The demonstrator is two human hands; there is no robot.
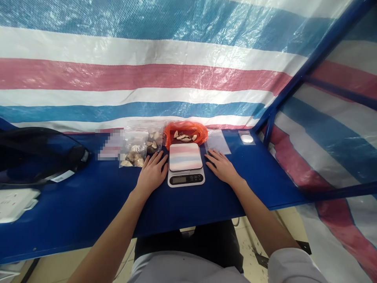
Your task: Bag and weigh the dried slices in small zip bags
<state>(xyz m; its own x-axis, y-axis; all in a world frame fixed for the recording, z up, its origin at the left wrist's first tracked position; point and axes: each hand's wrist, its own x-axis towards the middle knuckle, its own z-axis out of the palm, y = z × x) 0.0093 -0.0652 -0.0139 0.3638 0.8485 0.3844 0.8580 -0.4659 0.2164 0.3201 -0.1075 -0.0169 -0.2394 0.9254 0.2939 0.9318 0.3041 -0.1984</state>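
Note:
A white kitchen scale [186, 159] with a shiny platform and a dark display strip sits on the blue table between my hands. My left hand [152, 173] lies flat with spread fingers left of the scale, its fingertips by two clear zip bags. The nearer zip bag [134, 149] and the one behind, a second zip bag [154, 137], hold pale brown dried pieces. On the right, my right hand [222, 167] rests flat, fingers apart, at the lower edge of a flat clear bag [218, 141]. Behind the scale, an open orange plastic bag [202, 133] contains several pale slices [185, 137].
A small white round object [246, 138] in a clear bag lies at the right rear. Black looped gear [75, 157] and a white power strip [14, 204] occupy the left. A striped tarp [147, 76] hangs behind, and a blue metal frame [290, 90] stands right.

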